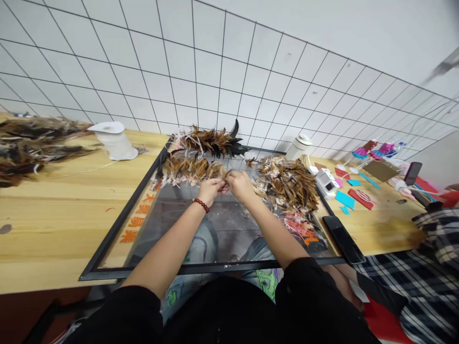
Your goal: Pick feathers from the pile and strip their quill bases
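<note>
While pinching feather strip point(190, 169) at its right end with left hand point(211, 192) and right hand point(241, 185), reach over glass point(172, 210) between hard-to-read orange characters point(137, 222) and feather pile point(292, 184), with spool point(118, 143) left, phone point(343, 239) right

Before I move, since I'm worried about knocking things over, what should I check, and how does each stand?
1. Hands together: ok; left hand and right hand meet at the fingertips.
2. Secure pinch: cannot tell; details are too small.
3. Feather pile within the panel: ok; right of the hands.
4. White spool upright: ok; on the wooden table.
5. Phone back from the edge: not ok; it lies at the near edge.
</note>
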{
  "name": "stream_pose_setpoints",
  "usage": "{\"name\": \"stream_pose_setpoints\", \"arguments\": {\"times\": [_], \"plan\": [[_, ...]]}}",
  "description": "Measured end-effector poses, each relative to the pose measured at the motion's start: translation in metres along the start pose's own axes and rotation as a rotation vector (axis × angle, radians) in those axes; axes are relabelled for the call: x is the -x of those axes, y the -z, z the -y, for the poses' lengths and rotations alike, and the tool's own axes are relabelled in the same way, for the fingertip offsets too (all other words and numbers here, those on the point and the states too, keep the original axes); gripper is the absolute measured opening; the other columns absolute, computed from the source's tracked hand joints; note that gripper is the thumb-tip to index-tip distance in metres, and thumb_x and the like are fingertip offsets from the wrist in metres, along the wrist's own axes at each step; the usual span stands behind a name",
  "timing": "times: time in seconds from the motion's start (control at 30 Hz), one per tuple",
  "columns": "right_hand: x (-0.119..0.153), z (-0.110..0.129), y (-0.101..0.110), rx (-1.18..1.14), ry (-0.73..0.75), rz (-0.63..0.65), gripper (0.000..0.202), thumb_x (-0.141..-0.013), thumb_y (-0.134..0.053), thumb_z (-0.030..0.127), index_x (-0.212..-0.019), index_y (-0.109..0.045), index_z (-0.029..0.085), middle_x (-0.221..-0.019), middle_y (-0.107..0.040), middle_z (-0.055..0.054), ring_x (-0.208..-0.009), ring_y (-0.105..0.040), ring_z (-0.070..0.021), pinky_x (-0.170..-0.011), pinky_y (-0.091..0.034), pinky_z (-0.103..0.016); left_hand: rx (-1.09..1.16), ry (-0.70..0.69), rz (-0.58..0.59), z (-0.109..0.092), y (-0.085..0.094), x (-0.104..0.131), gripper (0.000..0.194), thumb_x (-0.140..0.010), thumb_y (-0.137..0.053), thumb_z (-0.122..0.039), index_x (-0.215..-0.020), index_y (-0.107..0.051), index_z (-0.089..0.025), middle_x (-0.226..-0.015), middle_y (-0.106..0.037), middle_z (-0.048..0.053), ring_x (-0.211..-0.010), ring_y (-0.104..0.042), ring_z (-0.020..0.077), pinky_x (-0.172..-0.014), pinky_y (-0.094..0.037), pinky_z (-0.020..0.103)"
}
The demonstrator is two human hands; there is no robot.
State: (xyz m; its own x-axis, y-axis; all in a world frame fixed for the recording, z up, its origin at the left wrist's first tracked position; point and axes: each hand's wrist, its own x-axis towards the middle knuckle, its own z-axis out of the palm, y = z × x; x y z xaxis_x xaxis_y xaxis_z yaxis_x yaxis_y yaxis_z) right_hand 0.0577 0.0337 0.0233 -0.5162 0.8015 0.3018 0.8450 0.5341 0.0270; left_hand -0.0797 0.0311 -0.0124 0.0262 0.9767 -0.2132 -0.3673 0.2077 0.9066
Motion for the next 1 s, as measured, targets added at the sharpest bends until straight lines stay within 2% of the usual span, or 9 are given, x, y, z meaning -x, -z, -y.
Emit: {"name": "stream_pose_setpoints", "arguments": {"times": [0.07, 0.13, 0.23, 0.3, 0.4, 0.53, 0.63, 0.77, 1.0], "plan": [[0.000, -0.002, 0.000, 0.007, 0.039, 0.016, 0.025, -0.092, -0.046, 0.023, -0.094, -0.070, 0.017, -0.092, -0.066, -0.009, -0.084, -0.056, -0.0180, -0.078, -0.033, -0.031, -0.033, 0.010, 0.016, 0.000, 0.001, -0.001, 0.021, -0.057, -0.082, -0.015, -0.065, -0.064, -0.009, -0.054, -0.063, 0.004, -0.049, -0.059, 0.0121, -0.053, -0.050, 0.025], [0.001, -0.009, 0.000, -0.004, 0.011, 0.001, 0.027, -0.093, -0.043, 0.024, -0.097, -0.070, 0.018, -0.095, -0.067, -0.009, -0.087, -0.057, -0.0179, -0.079, -0.033, -0.031, -0.059, 0.025, 0.017, 0.000, 0.002, -0.003, 0.022, -0.055, -0.082, -0.012, -0.064, -0.063, -0.007, -0.052, -0.062, 0.005, -0.045, -0.057, 0.0127, -0.050, -0.048, 0.026], [0.001, -0.020, -0.004, -0.038, -0.237, -0.015, 0.028, -0.093, -0.043, 0.026, -0.101, -0.069, 0.022, -0.101, -0.067, -0.008, -0.089, -0.060, -0.0180, -0.079, -0.036, -0.029, -0.062, 0.002, -0.026, 0.000, 0.003, -0.005, 0.019, -0.059, -0.079, -0.011, -0.063, -0.061, -0.009, -0.051, -0.061, 0.004, -0.044, -0.055, 0.0114, -0.048, -0.046, 0.025], [-0.004, -0.023, -0.012, -0.084, -0.408, 0.053, 0.026, -0.092, -0.047, 0.033, -0.100, -0.070, 0.024, -0.102, -0.068, -0.008, -0.090, -0.061, -0.0189, -0.076, -0.039, -0.028, -0.033, -0.041, -0.066, -0.001, 0.004, -0.005, 0.018, -0.064, -0.076, -0.014, -0.064, -0.059, -0.011, -0.055, -0.061, 0.002, -0.047, -0.055, 0.0091, -0.051, -0.046, 0.023], [-0.015, -0.018, -0.025, -0.143, -0.505, 0.180, 0.030, -0.088, -0.052, 0.044, -0.101, -0.070, 0.024, -0.106, -0.068, -0.010, -0.094, -0.063, -0.0208, -0.074, -0.042, -0.028, 0.022, -0.090, -0.110, -0.002, 0.004, -0.006, 0.018, -0.066, -0.075, -0.017, -0.067, -0.058, -0.011, -0.058, -0.062, 0.002, -0.050, -0.056, 0.0083, -0.053, -0.047, 0.022], [-0.027, -0.006, -0.031, -0.157, -0.434, 0.210, 0.022, -0.087, -0.053, 0.032, -0.099, -0.069, 0.023, -0.112, -0.066, -0.011, -0.098, -0.064, -0.0220, -0.077, -0.044, -0.029, 0.035, -0.127, -0.129, 0.000, 0.003, -0.006, 0.018, -0.065, -0.075, -0.019, -0.069, -0.059, -0.011, -0.059, -0.063, 0.002, -0.051, -0.057, 0.0093, -0.053, -0.047, 0.022], [-0.023, -0.005, -0.021, -0.164, -0.384, 0.209, 0.020, -0.088, -0.050, 0.025, -0.101, -0.066, 0.022, -0.106, -0.068, -0.011, -0.096, -0.065, -0.0227, -0.076, -0.043, -0.029, 0.020, -0.170, -0.159, 0.002, 0.003, -0.007, 0.018, -0.065, -0.075, -0.021, -0.070, -0.060, -0.011, -0.063, -0.065, 0.002, -0.054, -0.059, 0.0092, -0.057, -0.049, 0.023], [-0.005, -0.008, -0.005, -0.108, -0.289, 0.196, 0.023, -0.092, -0.042, 0.023, -0.108, -0.059, 0.021, -0.098, -0.070, -0.011, -0.090, -0.066, -0.0227, -0.075, -0.042, -0.031, -0.025, -0.202, -0.192, 0.005, 0.001, -0.009, 0.014, -0.066, -0.072, -0.018, -0.070, -0.060, -0.012, -0.070, -0.068, 0.003, -0.062, -0.063, 0.0118, -0.062, -0.052, 0.025], [0.013, -0.002, -0.001, 0.039, -0.097, 0.121, 0.023, -0.091, -0.039, 0.017, -0.105, -0.057, 0.014, -0.102, -0.067, -0.016, -0.095, -0.062, -0.0248, -0.083, -0.039, -0.036, -0.248, -0.111, -0.012, 0.012, -0.006, -0.002, 0.011, -0.066, -0.071, -0.017, -0.066, -0.061, -0.013, -0.056, -0.063, 0.001, -0.052, -0.062, 0.0146, -0.053, -0.052, 0.027]]}}
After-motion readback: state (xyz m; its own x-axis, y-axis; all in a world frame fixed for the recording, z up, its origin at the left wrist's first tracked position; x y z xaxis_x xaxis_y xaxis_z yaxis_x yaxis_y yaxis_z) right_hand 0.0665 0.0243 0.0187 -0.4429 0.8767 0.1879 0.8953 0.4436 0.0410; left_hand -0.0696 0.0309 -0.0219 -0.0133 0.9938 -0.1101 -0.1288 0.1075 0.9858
